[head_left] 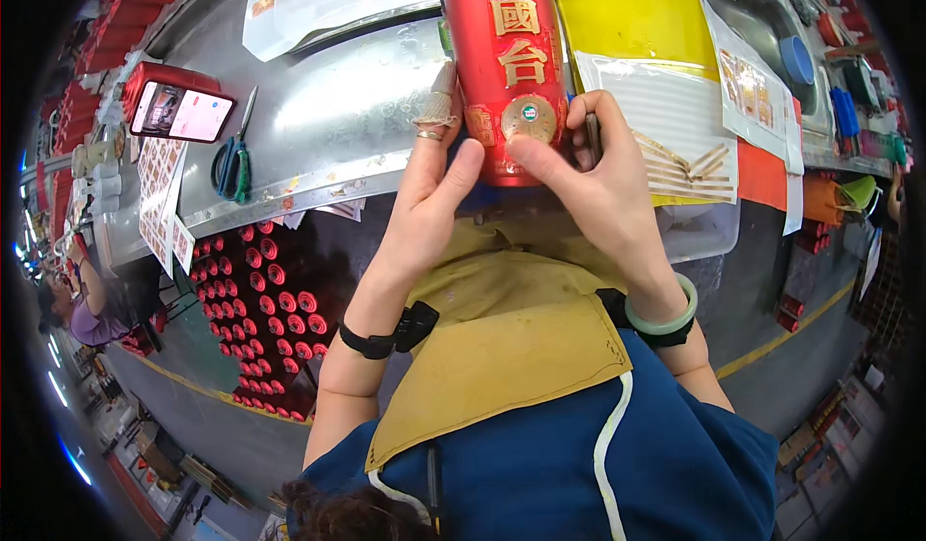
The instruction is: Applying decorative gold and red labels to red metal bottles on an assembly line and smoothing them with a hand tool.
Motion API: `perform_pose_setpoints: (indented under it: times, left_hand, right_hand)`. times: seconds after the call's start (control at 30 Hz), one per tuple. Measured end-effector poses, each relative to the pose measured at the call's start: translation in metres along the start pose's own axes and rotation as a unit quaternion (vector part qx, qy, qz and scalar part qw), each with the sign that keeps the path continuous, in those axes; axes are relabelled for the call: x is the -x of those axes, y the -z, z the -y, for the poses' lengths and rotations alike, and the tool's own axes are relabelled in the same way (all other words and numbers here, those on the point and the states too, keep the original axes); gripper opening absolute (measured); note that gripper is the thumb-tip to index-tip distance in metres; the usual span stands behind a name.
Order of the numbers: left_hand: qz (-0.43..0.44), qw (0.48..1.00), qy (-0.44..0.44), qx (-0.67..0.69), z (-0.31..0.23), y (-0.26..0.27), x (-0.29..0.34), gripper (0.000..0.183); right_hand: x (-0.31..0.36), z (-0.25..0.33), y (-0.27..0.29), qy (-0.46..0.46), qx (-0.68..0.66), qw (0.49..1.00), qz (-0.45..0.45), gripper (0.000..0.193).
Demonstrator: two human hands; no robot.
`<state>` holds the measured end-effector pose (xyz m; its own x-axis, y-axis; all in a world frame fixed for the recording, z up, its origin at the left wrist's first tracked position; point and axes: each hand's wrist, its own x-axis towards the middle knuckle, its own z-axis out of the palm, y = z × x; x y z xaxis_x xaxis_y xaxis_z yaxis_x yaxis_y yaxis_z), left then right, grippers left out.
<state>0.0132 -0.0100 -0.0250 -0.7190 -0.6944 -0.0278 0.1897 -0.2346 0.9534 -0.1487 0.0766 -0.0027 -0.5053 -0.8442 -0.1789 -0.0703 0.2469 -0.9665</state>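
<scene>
Grasping the red bottle point(509, 93) from left with left hand point(436, 173) and from right with right hand point(605, 179), press the round gold sticker point(530, 117) evenly flat.

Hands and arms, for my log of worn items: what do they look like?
The left hand has a pale, ruffled finger cover with a ring below it; a bulky black band circles that forearm. The right hand looks bare, with a pale green bangle and black band behind it. The blue sleeves leave both forearms uncovered.
</scene>
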Motion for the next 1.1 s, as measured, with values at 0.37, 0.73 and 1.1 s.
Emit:
perform_pose_setpoints:
  times: [0.37, 0.73, 1.1]
  left_hand:
    - [0.028, 1.000, 0.012, -0.003, -0.003, 0.015, 0.000, 0.080]
    - [0.025, 0.999, -0.011, -0.028, -0.005, 0.010, 0.004, 0.088]
    - [0.006, 0.993, -0.045, -0.105, 0.000, 0.006, 0.003, 0.086]
  right_hand:
    - [0.004, 0.009, 0.016, -0.045, -0.091, 0.993, 0.057, 0.028]
    - [0.001, 0.012, 0.016, -0.063, -0.108, 0.991, 0.056, 0.030]
    - [0.006, 0.020, 0.030, 0.052, -0.044, 0.996, 0.060, 0.028]
